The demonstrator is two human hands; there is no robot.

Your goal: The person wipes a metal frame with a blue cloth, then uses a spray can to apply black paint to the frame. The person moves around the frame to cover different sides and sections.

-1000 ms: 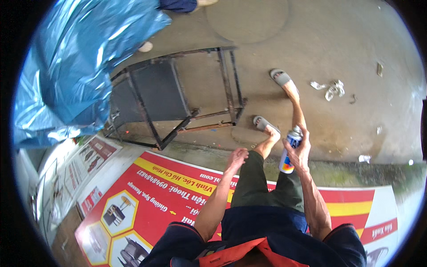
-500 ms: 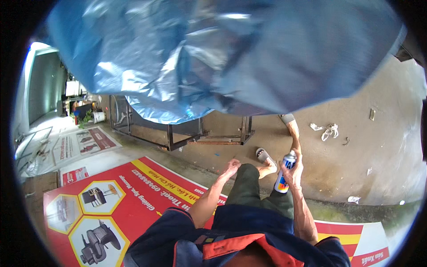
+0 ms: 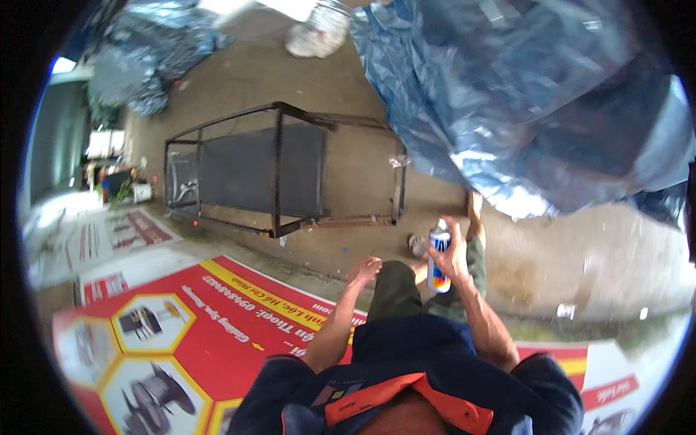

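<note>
My right hand (image 3: 455, 254) is wrapped around an upright spray can (image 3: 439, 274) with a white, blue and red label and a pale top. The index finger lies near its top. My left hand (image 3: 366, 270) hangs beside my left knee with its fingers curled in, and nothing shows in them. Ahead of me on the floor is a dark metal frame (image 3: 278, 174) of thin square bars, with a grey panel (image 3: 243, 170) showing within it. Neither hand touches the frame.
A large blue plastic sheet (image 3: 522, 109) hangs at the upper right, hiding the floor behind it. More plastic sheeting (image 3: 138, 61) lies at the far left. A red and yellow printed banner (image 3: 239, 319) spreads under me. A white bag (image 3: 319, 32) sits beyond the frame.
The blue sheet has shifted to the right in view, uncovering the frame and the far floor. My right hand with the spray can has come up and a little left.
</note>
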